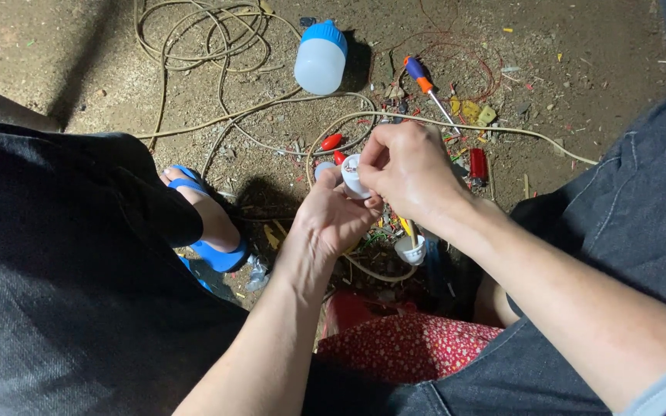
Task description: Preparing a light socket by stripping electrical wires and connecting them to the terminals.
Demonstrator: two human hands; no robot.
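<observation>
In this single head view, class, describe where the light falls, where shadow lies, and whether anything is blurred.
Head view: light falls brightly on the left hand, right hand and white fitting; the dirt ground is evenly lit; dark trousers are in deep shadow; the bulb casts a short shadow; focus is sharp throughout.

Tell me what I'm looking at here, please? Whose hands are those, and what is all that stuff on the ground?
This one picture comes from a camera worn on a person's head, looking down, so you see that person's own arms and knees. The person sits low over a dirt floor. The left hand and the right hand meet around a small white round plastic part, and both hold it; I cannot tell exactly what it is. On the ground lie looping pale cables, a white bulb with a blue base, a screwdriver with a blue and orange handle, thin red wire and a few small red pieces. The person's foot wears a blue sandal.
</observation>
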